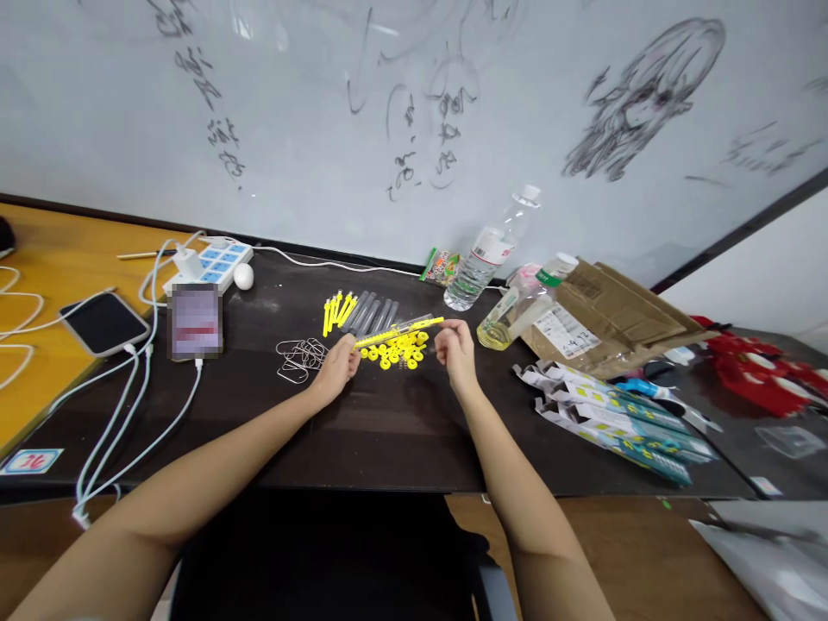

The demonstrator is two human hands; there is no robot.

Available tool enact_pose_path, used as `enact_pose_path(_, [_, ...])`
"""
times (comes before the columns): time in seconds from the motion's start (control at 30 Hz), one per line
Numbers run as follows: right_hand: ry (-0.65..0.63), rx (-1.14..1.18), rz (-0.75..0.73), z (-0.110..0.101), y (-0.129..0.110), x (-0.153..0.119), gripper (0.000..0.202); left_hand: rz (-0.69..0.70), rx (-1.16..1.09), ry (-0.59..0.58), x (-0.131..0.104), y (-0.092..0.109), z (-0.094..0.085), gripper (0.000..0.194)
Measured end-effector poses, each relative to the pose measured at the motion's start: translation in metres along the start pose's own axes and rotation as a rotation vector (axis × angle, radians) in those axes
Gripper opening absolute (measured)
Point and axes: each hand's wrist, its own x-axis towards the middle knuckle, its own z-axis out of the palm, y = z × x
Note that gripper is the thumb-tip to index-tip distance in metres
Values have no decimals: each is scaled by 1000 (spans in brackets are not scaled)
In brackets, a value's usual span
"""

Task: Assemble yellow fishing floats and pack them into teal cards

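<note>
A long thin yellow stick with a clear section (pixel 401 329) spans the gap between my two hands. My left hand (pixel 337 366) is closed on its left end. At its right end is my right hand (pixel 456 352), fingers curled, a fingertip at the yellow tip. Beneath the stick lies a pile of small yellow rings (pixel 401 352). Behind it are several clear tubes (pixel 372 312), and to their left several yellow plastic pieces (pixel 337 312). Silver wire loops (pixel 302 357) rest left of my left hand.
A power strip (pixel 216 263), two phones (pixel 195 321) and white cables are at the left. A water bottle (pixel 482 263), a second bottle (pixel 527 302), a cardboard package (pixel 608 315) and long printed boxes (pixel 614 418) stand or lie at the right. A whiteboard (pixel 291 129) rises behind.
</note>
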Motion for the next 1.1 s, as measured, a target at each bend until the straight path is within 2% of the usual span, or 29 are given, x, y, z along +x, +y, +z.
enact_pose_path(0.07, [-26,-200,-111,-3,3,0,11,-42,-46,64,4,0,-2,37])
enact_pose_path(0.13, [-137,-429,-195,-3,6,-4,8,-73,-91,112,7,-1,-4,34])
enact_pose_path(0.23, [-283,-767,-262,0,6,-9,11,-29,-134,147,8,0,-6,22])
enact_pose_path(0.3, [-289,-910,-282,-1,4,-11,16,-13,-154,152,7,1,-7,19])
enact_pose_path(0.37, [-228,-994,-269,-6,1,-9,19,-53,-189,161,7,3,-7,21])
enact_pose_path(0.47, [-120,-1055,-243,-13,-3,-5,19,-123,-223,178,5,5,-7,25])
enact_pose_path(0.53, [-122,-1036,-246,-14,-3,-4,18,-122,-210,189,4,6,-6,30])
enact_pose_path(0.73, [-277,-994,-252,-3,2,-9,16,9,-159,165,2,5,-3,44])
enact_pose_path(0.97, [-455,-1068,-254,-3,-1,-13,9,21,-191,151,3,4,-5,43])
enact_pose_path(1.1, [-511,-1105,-283,-1,1,-16,10,8,-184,163,3,5,-4,44])
